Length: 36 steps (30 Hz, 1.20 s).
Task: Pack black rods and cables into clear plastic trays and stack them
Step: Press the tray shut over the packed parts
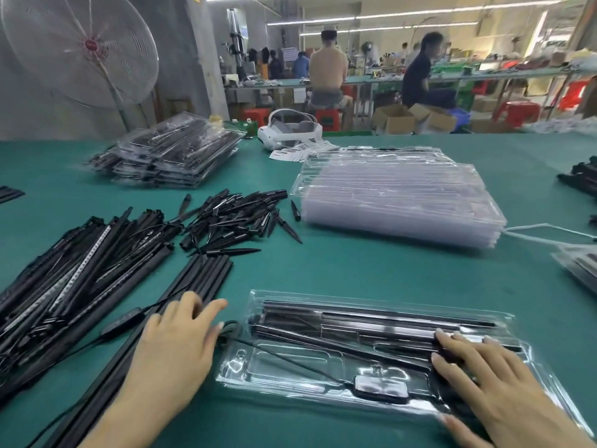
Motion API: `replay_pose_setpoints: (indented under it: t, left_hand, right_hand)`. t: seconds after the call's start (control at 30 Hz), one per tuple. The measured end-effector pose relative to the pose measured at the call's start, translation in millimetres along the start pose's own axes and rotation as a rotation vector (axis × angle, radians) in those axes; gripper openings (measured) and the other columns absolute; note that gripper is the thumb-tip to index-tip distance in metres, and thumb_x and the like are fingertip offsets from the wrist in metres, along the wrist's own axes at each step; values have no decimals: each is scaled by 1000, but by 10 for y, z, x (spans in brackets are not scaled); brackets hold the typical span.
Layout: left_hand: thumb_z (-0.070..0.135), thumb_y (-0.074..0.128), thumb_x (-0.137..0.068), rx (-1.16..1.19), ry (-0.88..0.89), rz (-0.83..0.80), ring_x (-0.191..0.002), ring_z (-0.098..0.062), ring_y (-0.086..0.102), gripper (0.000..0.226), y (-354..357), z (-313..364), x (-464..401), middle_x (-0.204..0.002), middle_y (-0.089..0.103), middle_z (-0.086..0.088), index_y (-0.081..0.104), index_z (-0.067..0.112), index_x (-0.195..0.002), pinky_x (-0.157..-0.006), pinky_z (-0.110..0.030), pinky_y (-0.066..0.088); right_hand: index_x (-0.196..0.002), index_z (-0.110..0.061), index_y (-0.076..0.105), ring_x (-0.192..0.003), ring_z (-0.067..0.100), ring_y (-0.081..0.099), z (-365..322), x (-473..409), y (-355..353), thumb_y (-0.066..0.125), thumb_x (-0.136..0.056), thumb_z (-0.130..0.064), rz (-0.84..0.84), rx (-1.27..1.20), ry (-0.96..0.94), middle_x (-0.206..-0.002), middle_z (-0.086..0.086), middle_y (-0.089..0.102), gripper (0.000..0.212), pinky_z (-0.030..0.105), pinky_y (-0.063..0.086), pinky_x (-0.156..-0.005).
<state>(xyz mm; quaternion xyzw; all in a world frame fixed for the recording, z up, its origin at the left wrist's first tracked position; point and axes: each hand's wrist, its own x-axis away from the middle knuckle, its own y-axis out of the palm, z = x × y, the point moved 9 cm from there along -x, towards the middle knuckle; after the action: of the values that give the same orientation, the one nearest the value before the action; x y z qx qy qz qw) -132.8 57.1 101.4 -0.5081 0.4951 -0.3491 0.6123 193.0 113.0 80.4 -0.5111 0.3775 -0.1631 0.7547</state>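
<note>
A: Right hand (494, 383) status?
B: Flat on the clear tray (290, 379), fingers (452, 342) straight and spread, pressing the right ends of the black rods (371, 321) in it. Rods' long axis runs left-right, near one tilted.
A: Left hand (174, 347)?
B: Open, fingers relaxed, over loose rods (206, 270) pointing away from me, beside the tray's left end. Cable (290, 360) crosses the tray diagonally.
</note>
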Motion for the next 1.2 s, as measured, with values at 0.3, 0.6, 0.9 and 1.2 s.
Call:
replay_pose_setpoints:
  t: [0.3,0.6,0.9,1.2]
  left_hand:
    - [65,-9,-84,219,377,-203,-134,4,-35,54,365,854,33,-147,-29,29,-17,57,-137,-113,-29,-22]
    - [60,-18,-80,192,360,-258,-132,-1,-40,56,486,946,38,-145,-39,19,-30,51,-134,-109,-25,-27]
    - [41,18,-103,348,298,-267,-137,0,-32,52,515,949,55,-152,-28,14,-11,42,-146,-107,-26,-31]
    - [11,54,-92,813,-144,261,-95,-1,61,24,-171,-302,-216,-91,68,16,68,30,-98,-88,-22,47]
  right_hand:
    - [-113,-19,48,-111,21,45,-11,33,24,14,-95,-60,-58,-39,25,-118,12,66,56,32,15,-107]
    - [-119,-32,46,-103,7,45,93,-32,-63,16,-93,-65,-159,-172,85,-120,-10,57,51,32,31,-93]
    - [-138,-31,40,-130,25,40,-148,-430,109,12,-95,-62,-187,-5,53,-138,12,52,60,67,44,-83]
    - [-140,-46,33,-144,1,-6,-118,-440,228,13,-92,-67,-194,-9,96,-140,2,51,56,67,38,-86]
